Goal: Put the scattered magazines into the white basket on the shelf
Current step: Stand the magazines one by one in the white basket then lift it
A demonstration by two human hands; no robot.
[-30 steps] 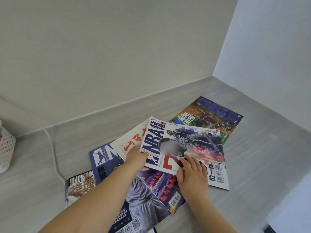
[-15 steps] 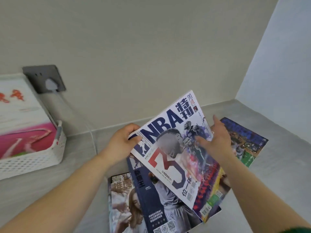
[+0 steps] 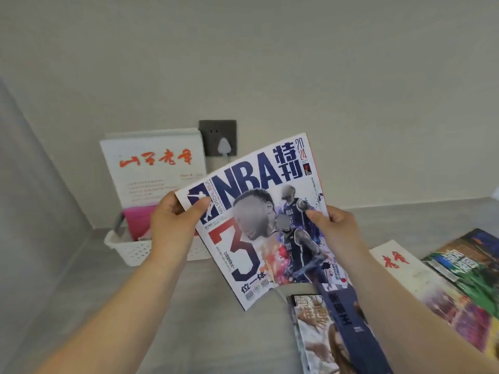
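Observation:
I hold the NBA magazine [image 3: 259, 220] up in the air with both hands. My left hand [image 3: 172, 228] grips its top left corner, thumb on the cover. My right hand [image 3: 334, 228] pinches its right edge. Behind my left hand stands the white basket [image 3: 129, 251] on the grey shelf, with a white magazine with red writing [image 3: 151, 163] upright in it and a pink one [image 3: 139, 221] in front. Several more magazines lie on the shelf at the lower right: a dark blue one [image 3: 359, 330], one with a woman's picture [image 3: 316, 330], a white one [image 3: 405, 268] and a green one [image 3: 464, 260].
A dark wall socket [image 3: 217, 136] with a white plug sits on the back wall behind the basket, its cable running down. A side wall [image 3: 32, 198] closes the shelf on the left. Bare grey shelf surface [image 3: 189, 319] lies under the held magazine.
I have carried the NBA magazine to the left, toward the basket. My view has swung left, so the basket now shows near the middle. My right hand now pinches the magazine's edge.

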